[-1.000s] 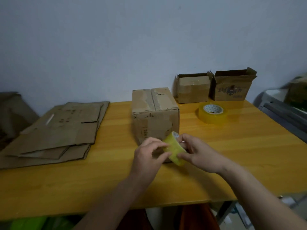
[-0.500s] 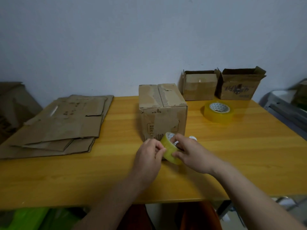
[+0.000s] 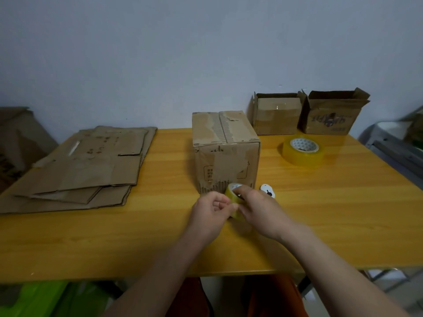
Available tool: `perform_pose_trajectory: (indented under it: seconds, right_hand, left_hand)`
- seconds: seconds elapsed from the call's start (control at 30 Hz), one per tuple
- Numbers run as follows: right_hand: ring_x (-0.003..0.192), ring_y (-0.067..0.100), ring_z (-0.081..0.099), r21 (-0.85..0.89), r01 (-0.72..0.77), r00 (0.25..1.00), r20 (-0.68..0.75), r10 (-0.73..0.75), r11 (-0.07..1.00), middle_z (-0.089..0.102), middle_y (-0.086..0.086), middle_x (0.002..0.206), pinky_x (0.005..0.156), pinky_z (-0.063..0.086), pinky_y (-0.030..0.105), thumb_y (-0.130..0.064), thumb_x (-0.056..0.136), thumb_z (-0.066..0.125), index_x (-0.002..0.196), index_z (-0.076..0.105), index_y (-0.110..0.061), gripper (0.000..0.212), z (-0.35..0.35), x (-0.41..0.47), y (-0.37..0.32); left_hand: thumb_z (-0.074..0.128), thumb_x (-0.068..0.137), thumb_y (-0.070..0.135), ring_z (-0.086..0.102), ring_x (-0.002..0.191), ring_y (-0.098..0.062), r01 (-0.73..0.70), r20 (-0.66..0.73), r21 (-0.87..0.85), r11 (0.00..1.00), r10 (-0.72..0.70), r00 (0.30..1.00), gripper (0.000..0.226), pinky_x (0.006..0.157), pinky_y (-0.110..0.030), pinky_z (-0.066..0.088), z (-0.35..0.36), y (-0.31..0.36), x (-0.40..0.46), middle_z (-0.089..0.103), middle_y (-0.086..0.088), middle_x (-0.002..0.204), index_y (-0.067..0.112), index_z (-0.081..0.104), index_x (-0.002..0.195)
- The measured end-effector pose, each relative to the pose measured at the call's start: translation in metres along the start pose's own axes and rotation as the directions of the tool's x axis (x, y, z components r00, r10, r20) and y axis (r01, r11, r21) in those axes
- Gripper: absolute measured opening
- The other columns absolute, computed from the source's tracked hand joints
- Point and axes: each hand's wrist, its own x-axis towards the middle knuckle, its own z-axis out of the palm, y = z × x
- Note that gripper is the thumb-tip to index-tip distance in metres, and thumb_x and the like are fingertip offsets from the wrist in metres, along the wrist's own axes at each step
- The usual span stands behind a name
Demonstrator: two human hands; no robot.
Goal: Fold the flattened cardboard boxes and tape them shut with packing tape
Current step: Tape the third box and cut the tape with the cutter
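Both forearms come in from bottom of view, bare, and meet near centre. L hand (image 3: 211,210): fingers curled in, thumb and forefinger tips pinched together at the near side of the small tape roll (image 3: 234,202). R hand (image 3: 258,210): back of hand up, fingers curled over the roll's top, thumb below, grip firm. The two hands almost touch.

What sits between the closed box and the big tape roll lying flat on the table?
Nothing: the head view shows only bare table between the closed box and the big tape roll.
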Motion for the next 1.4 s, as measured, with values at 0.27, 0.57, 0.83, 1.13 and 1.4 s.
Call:
perform_pose_trajectory:
  seconds: [0.27, 0.57, 0.83, 1.13, 1.4]
  right_hand:
    - [0.123, 0.007, 0.032, 0.137, 0.159, 0.987, -0.011, -0.159, 0.978, 0.04, -0.009, 0.132, 0.105, 0.03, 0.027, -0.048, 0.074, 0.075, 0.141, 0.038, -0.03, 0.078, -0.001, -0.01, 0.012]
    - [0.075, 0.001, 0.06, 0.775, 0.161, 0.888, -0.384, 0.252, 0.612, 0.065, -0.004, 0.085, 0.066, 0.047, 0.027, 0.004, 0.08, 0.064, 0.092, 0.059, -0.02, 0.028, 0.001, -0.003, 0.0]
    - [0.084, 0.014, 0.058, 0.618, 0.044, 0.845, -0.442, 0.3, 0.785, 0.06, -0.006, 0.09, 0.07, 0.049, 0.035, 0.02, 0.075, 0.057, 0.092, 0.053, -0.032, 0.055, -0.037, -0.002, 0.036]
    - [0.098, 0.032, 0.061, 0.887, 0.079, 0.844, -0.302, 0.443, 0.454, 0.063, 0.012, 0.1, 0.083, 0.053, 0.048, 0.014, 0.089, 0.039, 0.096, 0.057, -0.027, 0.046, -0.035, 0.003, 0.032]
    - [0.097, 0.022, 0.053, 0.597, -0.027, 0.734, -0.533, 0.421, 0.802, 0.058, 0.006, 0.105, 0.068, 0.041, 0.028, 0.02, 0.081, 0.041, 0.113, 0.058, -0.014, 0.049, -0.074, 0.016, 0.057]
  left_hand:
    - [0.066, 0.089, 0.013, 0.064, 0.079, -0.017, -0.035, -0.227, 0.03, 0.999, 0.041, 0.973, 0.016, 0.069, -0.023, 0.054, -0.014, 0.001, 0.008, 0.066, -0.001, 0.081, 0.019, 0.059, 0.077]
    - [0.051, 0.097, 0.001, 0.067, 0.09, -0.033, 0.103, -0.148, -0.464, 0.88, -0.191, 0.97, 0.013, 0.08, -0.044, 0.058, 0.002, 0.037, 0.002, 0.067, -0.018, 0.089, 0.004, 0.054, 0.085]
    - [0.061, 0.093, 0.01, 0.064, 0.072, -0.011, 0.065, -0.251, -0.306, 0.95, -0.146, 0.957, 0.004, 0.061, -0.017, 0.051, -0.049, 0.043, 0.008, 0.066, -0.006, 0.086, 0.008, 0.06, 0.09]
    - [0.071, 0.085, 0.02, 0.056, 0.071, -0.012, 0.151, -0.135, -0.49, 0.859, -0.245, 0.96, 0.011, 0.079, -0.029, 0.054, -0.052, 0.043, 0.013, 0.061, -0.001, 0.077, 0.011, 0.066, 0.085]
    - [0.07, 0.087, 0.021, 0.051, 0.072, -0.018, 0.092, -0.305, -0.424, 0.901, -0.238, 0.922, 0.012, 0.068, -0.027, 0.046, -0.068, 0.053, 0.029, 0.056, -0.001, 0.071, 0.01, 0.064, 0.086]
